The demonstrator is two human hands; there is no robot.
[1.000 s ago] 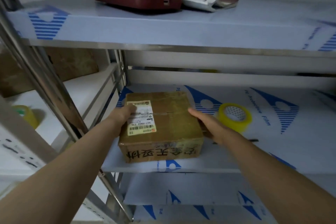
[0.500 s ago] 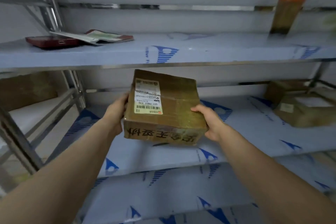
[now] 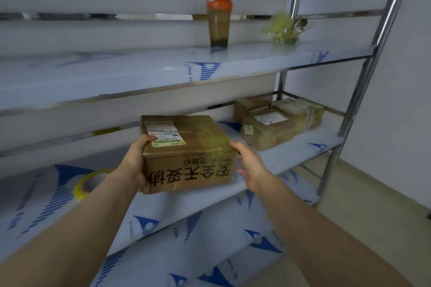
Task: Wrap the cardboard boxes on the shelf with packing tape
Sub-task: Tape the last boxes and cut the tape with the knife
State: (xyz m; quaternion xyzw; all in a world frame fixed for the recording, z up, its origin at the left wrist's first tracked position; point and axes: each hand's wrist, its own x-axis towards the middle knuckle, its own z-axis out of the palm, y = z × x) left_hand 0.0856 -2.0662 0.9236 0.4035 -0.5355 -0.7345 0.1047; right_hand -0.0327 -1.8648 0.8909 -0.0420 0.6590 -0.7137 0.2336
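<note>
The cardboard box (image 3: 186,154) sits between the two hands at the front of the middle shelf (image 3: 291,158); whether its bottom rests on the shelf cannot be told. The left hand (image 3: 134,165) grips the box's left side, thumb curled over the top edge beside a white shipping label (image 3: 163,134) with a barcode and a green strip, its small print too blurred to read. The right hand (image 3: 249,165) is held apart and relaxed against the right side, thumb tip touching the top corner. The near face carries large black Chinese characters, upside down to the camera. Just left of the left hand lies a yellowish tape roll (image 3: 89,183). Beyond the right hand stand stacked taped boxes (image 3: 279,128), one labelled. Above the hands, the upper shelf holds an orange-lidded shaker bottle (image 3: 219,22) and a blurred green plant (image 3: 284,28). Protective film (image 3: 203,71) with blue logos covers the shelves, its writing illegible.
</note>
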